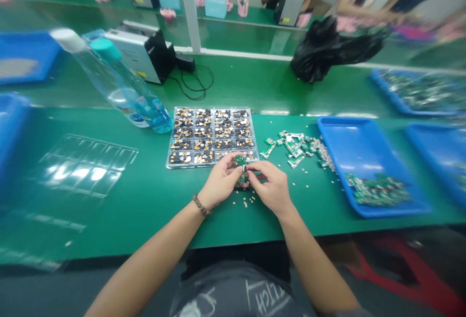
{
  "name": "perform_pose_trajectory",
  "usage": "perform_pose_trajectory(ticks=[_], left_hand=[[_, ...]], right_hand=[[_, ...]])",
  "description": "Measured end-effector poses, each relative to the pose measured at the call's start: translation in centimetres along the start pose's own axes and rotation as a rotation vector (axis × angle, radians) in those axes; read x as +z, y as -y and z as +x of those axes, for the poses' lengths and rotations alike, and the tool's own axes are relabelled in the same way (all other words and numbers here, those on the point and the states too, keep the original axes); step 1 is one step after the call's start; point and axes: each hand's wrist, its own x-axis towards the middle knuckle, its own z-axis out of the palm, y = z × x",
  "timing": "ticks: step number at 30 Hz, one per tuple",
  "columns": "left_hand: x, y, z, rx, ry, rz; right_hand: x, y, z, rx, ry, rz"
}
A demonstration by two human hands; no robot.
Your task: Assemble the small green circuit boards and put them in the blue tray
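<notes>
Between my hands is a small green circuit board, held just in front of a clear compartment tray. My left hand, with a beaded bracelet at the wrist, is closed on the board's left side. The fingers of my right hand pinch at its right edge; whatever small part they may hold is too tiny to make out. The compartment tray holds many little black, orange and silver parts. Small pale bits lie on the green table below my hands. A loose pile of circuit boards lies to the right.
A blue tray with circuit boards stands at right, more blue trays beyond. Two bottles and a grey device with a cable stand back left. Clear empty trays lie left. A black plastic bag sits behind; people work across.
</notes>
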Motion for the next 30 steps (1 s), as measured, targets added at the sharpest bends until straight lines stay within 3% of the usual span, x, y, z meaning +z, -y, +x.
perform_pose_trajectory(ticks=[15,21,27,30], left_hand=[[0.1,-0.2,-0.2,0.041,0.024,-0.002],[0.2,0.1,0.0,0.043,-0.035,0.075],[0.4,-0.1,-0.2,0.199,-0.136,0.020],[0.6,-0.3,-0.6,0.213,-0.091,0.022]], right_hand=[[1.1,-0.6,-0.5,0.253,-0.024,0.299],[1.3,-0.7,-0.7,0.258,0.001,0.353],[1.5,-0.2,-1.4,0.349,-0.001,0.375],[1.5,0.4,-1.5,0.338,0.054,0.292]])
